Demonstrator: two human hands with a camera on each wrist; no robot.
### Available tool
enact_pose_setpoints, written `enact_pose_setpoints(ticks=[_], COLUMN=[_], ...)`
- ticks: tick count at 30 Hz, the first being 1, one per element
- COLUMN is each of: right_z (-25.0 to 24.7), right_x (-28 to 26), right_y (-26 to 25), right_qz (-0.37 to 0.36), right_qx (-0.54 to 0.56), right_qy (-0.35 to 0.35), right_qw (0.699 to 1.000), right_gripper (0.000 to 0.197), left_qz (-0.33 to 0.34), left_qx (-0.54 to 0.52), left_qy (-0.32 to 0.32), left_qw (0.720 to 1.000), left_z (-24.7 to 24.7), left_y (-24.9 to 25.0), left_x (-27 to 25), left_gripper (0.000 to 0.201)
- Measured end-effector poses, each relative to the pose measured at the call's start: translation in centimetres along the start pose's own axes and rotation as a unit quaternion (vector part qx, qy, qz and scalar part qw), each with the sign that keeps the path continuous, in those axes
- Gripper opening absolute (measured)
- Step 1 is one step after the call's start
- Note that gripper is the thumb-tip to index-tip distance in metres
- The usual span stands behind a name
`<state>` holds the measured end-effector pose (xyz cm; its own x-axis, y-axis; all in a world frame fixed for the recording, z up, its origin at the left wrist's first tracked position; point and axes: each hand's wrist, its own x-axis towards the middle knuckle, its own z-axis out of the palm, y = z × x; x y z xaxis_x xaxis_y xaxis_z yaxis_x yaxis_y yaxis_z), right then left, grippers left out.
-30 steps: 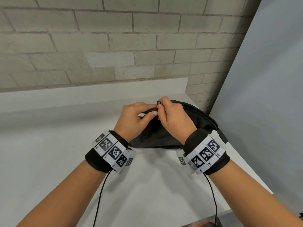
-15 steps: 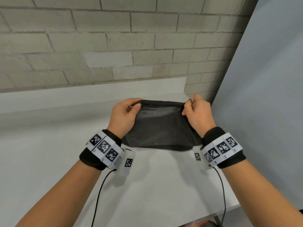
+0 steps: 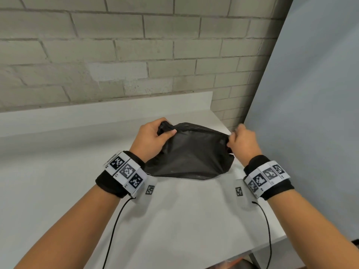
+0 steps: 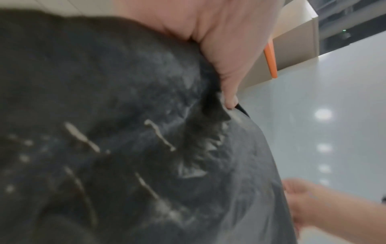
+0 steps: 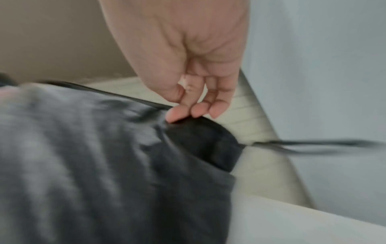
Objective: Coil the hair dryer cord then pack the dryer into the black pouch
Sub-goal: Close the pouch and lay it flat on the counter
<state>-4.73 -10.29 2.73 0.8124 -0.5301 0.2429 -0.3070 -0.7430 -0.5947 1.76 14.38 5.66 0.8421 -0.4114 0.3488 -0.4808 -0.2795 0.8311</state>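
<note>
The black pouch (image 3: 190,152) is held over the white table (image 3: 184,220), its top edge running between my hands. My left hand (image 3: 167,129) grips the pouch's top left corner, thumb on the front and fingers curled behind. My right hand (image 3: 233,134) pinches the top right end. In the left wrist view my left hand's thumb (image 4: 227,92) presses the crumpled pouch (image 4: 125,132). In the right wrist view my right hand (image 5: 188,107) has its curled fingers on the pouch (image 5: 104,165) edge, with a black strap (image 5: 313,143) trailing right. No hair dryer or cord shows.
A brick wall (image 3: 136,55) stands behind the table and a grey panel (image 3: 310,94) close on the right. The table's right edge (image 3: 272,243) lies near my right forearm. A cardboard box with an orange edge (image 4: 292,49) appears in the left wrist view.
My hands were together at the middle of the pouch's top edge. The right hand slid right along that edge to the end, and the left shifted to the left corner.
</note>
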Motion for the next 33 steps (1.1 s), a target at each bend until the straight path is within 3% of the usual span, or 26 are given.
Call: enact_pose_setpoints(ticks=[2,4,6,8,10,12,14,17,19,21,23,25,28,31,33], right_z=[-0.4,-0.3,-0.2,-0.2,-0.2,0.2,0.8,0.9,0.9,0.9,0.9,1.0,1.2,0.3,-1.0], right_x=[0.6,0.8,1.2,1.6,1.6,1.5,1.6,1.7,1.7,1.7,1.6,1.4,1.2,0.9,0.7], right_y=[2.2,3.2,3.0,2.5,2.2,1.9,1.9,1.7,1.9,2.0,2.0,2.0,2.3,2.2,1.6], right_qz=[0.055,0.063,0.053,0.043,0.035,0.018,-0.006,0.004,0.005,0.009,0.008,0.0,-0.007,-0.019,-0.057], right_qx=[-0.094,-0.134,-0.139,-0.092,-0.06,-0.107,-0.143,-0.054,-0.029,-0.03,-0.031,-0.029,-0.026,-0.146,-0.256], right_qy=[-0.013,-0.026,-0.031,-0.05,-0.124,-0.211,-0.236,-0.22,-0.205,-0.205,-0.218,-0.223,-0.203,-0.107,-0.014], right_qw=[0.994,0.989,0.988,0.994,0.99,0.971,0.961,0.974,0.978,0.978,0.975,0.974,0.979,0.983,0.965], right_gripper=[0.017,0.02,0.017,0.02,0.043,0.06,0.045,0.014,0.012,0.013,0.012,0.014,0.013,0.017,0.025], left_qz=[-0.011,-0.018,-0.017,-0.025,-0.043,-0.046,-0.014,0.011,0.001,-0.019,-0.028,-0.023,-0.022,0.008,0.019], left_qx=[-0.008,-0.006,0.005,0.019,0.029,0.017,-0.016,-0.124,-0.155,-0.126,-0.085,-0.045,0.009,0.059,0.077], left_qy=[-0.001,-0.003,0.014,0.026,0.028,0.024,0.018,0.042,0.076,0.082,0.028,-0.041,-0.055,0.021,0.04], left_qw=[1.0,1.0,1.0,0.999,0.998,0.998,1.0,0.991,0.985,0.988,0.996,0.998,0.998,0.998,0.996], left_z=[-0.2,0.1,0.4,0.4,0.0,-0.6,-1.0,-1.6,-2.0,-2.3,-2.2,-1.9,-1.4,-1.7,-2.4], left_y=[-0.2,-0.2,-0.1,0.0,-0.2,-0.5,-0.9,-1.8,-2.7,-3.4,-3.5,-3.4,-3.1,-3.0,-2.8], left_x=[0.2,0.3,0.3,0.3,0.3,0.0,-0.4,-1.0,-1.0,-0.8,-0.7,-0.9,-1.1,-1.0,-0.7], left_gripper=[0.02,0.02,0.018,0.004,0.017,0.028,0.038,0.047,0.044,0.056,0.064,0.058,0.047,0.048,0.04])
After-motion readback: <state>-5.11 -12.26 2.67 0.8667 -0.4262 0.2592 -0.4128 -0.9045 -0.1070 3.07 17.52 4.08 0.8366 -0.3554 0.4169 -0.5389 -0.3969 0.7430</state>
